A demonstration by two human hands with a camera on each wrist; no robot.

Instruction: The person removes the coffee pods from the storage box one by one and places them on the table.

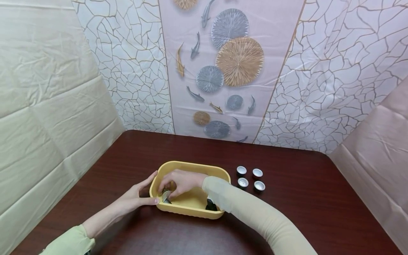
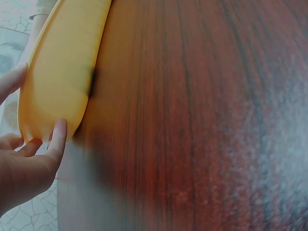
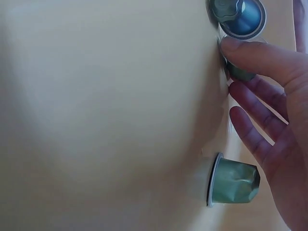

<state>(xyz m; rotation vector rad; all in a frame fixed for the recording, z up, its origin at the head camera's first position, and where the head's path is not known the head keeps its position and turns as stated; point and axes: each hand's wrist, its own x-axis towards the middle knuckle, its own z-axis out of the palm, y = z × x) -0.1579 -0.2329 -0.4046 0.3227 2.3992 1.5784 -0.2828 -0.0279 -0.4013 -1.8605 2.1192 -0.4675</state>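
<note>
My left hand (image 1: 132, 199) holds the left end of a yellow bin (image 1: 191, 165), thumb at the near corner and index finger at the far one. Inside the bin, my right hand (image 1: 183, 182) reaches to the left end. In the right wrist view its thumb and fingers pinch a dark green coffee capsule (image 3: 240, 73), partly hidden by the thumb. A blue capsule (image 3: 249, 20) lies just above the thumb, with another dark green capsule (image 3: 226, 8) against it. A light green capsule (image 3: 235, 181) lies on its side below the fingers.
Several capsules with silver lids (image 1: 243, 182) stand in two rows on the dark wooden table (image 1: 296, 198), right of the bin. Dark capsules (image 1: 211, 205) lie in the bin's near right corner, partly behind the right sleeve (image 1: 255, 212). Patterned cloth walls (image 1: 134, 88) surround the table.
</note>
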